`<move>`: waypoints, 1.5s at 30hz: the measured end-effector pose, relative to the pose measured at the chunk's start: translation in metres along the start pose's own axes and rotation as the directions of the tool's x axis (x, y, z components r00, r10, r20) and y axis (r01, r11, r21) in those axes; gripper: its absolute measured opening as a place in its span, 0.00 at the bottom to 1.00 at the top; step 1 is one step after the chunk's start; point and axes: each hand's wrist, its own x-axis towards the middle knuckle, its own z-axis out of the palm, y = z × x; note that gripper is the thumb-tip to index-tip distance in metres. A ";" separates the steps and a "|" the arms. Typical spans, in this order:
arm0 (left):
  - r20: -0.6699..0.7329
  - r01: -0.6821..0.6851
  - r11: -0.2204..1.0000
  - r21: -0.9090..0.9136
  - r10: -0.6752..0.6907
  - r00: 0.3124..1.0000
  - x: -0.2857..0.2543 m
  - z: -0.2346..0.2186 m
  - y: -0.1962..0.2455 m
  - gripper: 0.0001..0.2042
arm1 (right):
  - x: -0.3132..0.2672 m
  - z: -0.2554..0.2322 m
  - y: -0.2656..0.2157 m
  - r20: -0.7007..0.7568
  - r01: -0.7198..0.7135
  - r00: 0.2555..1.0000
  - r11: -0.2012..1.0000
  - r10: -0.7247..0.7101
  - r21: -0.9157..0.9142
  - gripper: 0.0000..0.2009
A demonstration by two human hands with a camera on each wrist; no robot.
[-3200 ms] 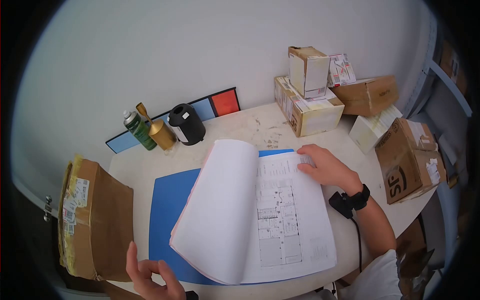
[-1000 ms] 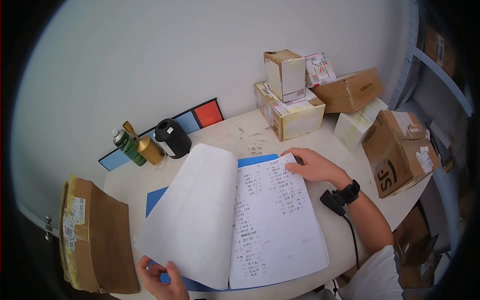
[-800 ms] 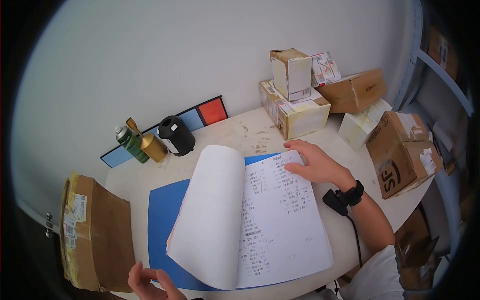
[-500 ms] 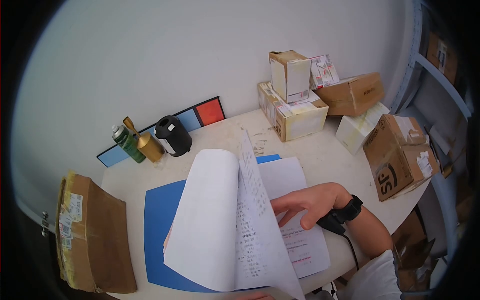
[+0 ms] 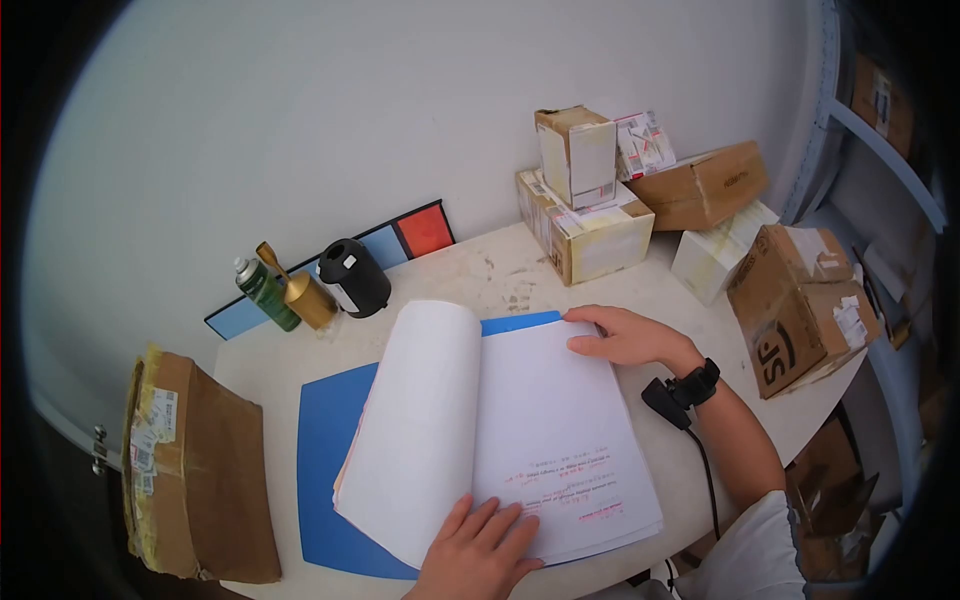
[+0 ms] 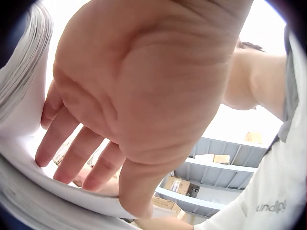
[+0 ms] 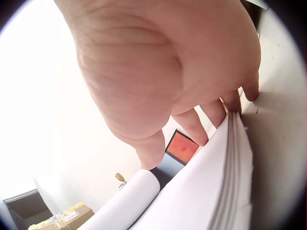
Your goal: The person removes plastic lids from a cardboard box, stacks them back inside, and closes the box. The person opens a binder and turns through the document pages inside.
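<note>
A thick stack of sheets [image 5: 550,410] lies spread on a blue folder [image 5: 325,450], its turned part a blank white curl [image 5: 415,420] on the left. Facing up on the right is a mostly white page with a few lines of red and dark print near its bottom. My left hand [image 5: 480,550] rests with fingers extended on the lower page beside the curl; the left wrist view shows its palm [image 6: 144,86] over the paper. At the top right corner my right hand [image 5: 630,335] touches the stack, its straight fingers [image 7: 192,127] along the sheet edges.
Cardboard boxes [image 5: 610,245] are piled at the back right, with a brown box [image 5: 790,310] at the right edge. Another box [image 5: 215,480] stands left of the folder. A green spray can [image 5: 265,295], gold pot [image 5: 310,300] and black canister [image 5: 355,280] line the wall.
The handwritten sheet has gone over to the left, uncovering the page with red print. My right hand has moved back to the top corner; my left has come onto the lower page.
</note>
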 end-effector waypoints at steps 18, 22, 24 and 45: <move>-0.418 -0.062 0.940 -0.335 -0.090 0.904 0.012 -0.010 -0.009 0.09 | 0.007 -0.003 0.019 -0.193 0.013 0.977 0.885 0.087 0.465 0.26; -0.455 0.246 0.843 -0.479 -0.478 0.751 -0.001 -0.023 0.003 0.05 | 0.007 -0.004 0.022 -0.176 0.016 0.982 0.894 0.070 0.448 0.25; -0.422 0.380 0.758 -0.530 -0.624 0.658 -0.010 -0.021 -0.003 0.06 | 0.001 -0.004 0.013 -0.023 0.006 1.000 0.992 -0.004 0.126 0.24; -0.689 -0.031 0.985 -0.172 -0.097 0.718 -0.015 -0.028 -0.016 0.08 | -0.008 0.002 -0.023 -0.121 0.114 0.988 0.982 -0.096 0.149 0.23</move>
